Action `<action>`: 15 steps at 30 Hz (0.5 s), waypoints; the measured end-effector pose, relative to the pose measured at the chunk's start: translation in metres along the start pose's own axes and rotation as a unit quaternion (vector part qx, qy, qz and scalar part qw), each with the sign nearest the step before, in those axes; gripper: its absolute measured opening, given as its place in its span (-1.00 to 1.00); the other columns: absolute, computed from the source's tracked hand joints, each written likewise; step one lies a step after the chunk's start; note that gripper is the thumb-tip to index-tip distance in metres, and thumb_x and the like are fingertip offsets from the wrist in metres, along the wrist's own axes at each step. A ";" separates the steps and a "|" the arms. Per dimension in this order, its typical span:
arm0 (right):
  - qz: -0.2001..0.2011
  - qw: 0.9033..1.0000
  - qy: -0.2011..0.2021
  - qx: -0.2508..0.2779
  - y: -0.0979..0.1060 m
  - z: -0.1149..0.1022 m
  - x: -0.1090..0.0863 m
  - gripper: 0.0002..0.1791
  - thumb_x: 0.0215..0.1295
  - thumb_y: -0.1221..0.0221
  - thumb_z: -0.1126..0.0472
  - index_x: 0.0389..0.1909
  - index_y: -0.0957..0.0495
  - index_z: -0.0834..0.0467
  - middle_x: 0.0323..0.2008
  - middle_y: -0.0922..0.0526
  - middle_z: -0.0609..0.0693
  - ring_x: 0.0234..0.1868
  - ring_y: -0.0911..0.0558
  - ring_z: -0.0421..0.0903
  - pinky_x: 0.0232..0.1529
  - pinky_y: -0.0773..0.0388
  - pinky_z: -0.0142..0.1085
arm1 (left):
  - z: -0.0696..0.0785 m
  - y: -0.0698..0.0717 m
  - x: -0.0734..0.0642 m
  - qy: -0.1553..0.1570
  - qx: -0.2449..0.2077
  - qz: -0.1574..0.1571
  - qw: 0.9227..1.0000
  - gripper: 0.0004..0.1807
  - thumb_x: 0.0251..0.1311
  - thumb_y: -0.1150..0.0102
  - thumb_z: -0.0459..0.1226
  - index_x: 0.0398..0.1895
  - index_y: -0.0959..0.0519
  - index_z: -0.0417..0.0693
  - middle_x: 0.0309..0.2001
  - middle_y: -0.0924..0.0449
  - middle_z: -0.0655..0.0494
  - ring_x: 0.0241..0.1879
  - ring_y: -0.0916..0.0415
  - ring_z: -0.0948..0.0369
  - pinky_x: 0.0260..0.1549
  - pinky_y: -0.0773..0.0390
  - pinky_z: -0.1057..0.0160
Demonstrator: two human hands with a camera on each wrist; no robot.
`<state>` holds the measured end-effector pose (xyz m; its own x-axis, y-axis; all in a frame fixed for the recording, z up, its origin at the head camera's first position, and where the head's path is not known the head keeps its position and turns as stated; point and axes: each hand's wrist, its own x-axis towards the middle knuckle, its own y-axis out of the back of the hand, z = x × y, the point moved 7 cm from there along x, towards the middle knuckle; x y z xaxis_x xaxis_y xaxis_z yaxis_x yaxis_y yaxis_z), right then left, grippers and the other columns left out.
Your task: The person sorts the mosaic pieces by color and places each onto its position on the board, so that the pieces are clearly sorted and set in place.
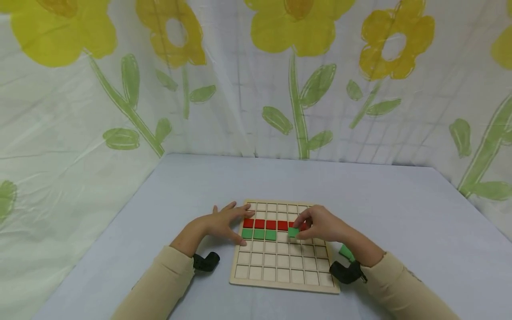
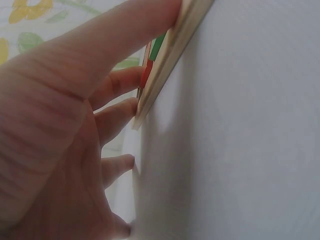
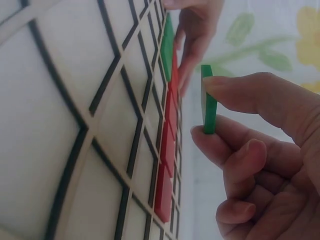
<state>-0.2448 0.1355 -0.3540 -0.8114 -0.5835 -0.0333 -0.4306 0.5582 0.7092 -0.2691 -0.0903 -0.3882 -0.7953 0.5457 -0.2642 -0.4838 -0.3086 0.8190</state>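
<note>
My right hand (image 1: pixel 325 224) pinches a green square tile (image 3: pixel 209 100) between thumb and fingers, just above the wooden grid board (image 1: pixel 276 284). In the right wrist view the tile stands on edge, apart from the board. A row of red tiles (image 1: pixel 270 224) fills cells across the board. In the row below, three green tiles (image 1: pixel 259 234) sit side by side from the left edge. My left hand (image 1: pixel 220 223) rests with spread fingers at the board's left edge. Its thumb (image 2: pixel 145 22) touches the wooden rim in the left wrist view, and it holds no tile.
Partly hidden under the right forearm, more green tile material (image 1: pixel 346 253) lies on the white table (image 1: pixel 192 178) right of the board. Black wrist cameras (image 1: pixel 206 262) sit close to the tabletop. A flower-printed curtain (image 1: pixel 240 89) hangs behind the table.
</note>
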 end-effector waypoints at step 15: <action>0.006 1.000 0.006 0.004 -0.009 -0.009 0.020 -0.81 0.01 -0.36 0.23 -0.34 -0.66 0.21 -0.44 -0.66 -0.01 -0.55 -0.47 -0.23 -0.53 -0.47 -0.40 | -0.001 -0.001 0.001 -0.004 0.000 -0.003 1.000 -0.13 -0.17 -0.43 0.04 0.32 -0.30 0.28 0.48 0.08 0.25 0.49 0.40 -0.02 0.24 0.50 -0.39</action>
<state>-0.2531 0.1137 -0.3548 -0.8114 -0.5843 -0.0158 -0.4238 0.5694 0.7044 -0.2702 -0.0901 -0.3893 -0.7901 0.5530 -0.2647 -0.4878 -0.3057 0.8177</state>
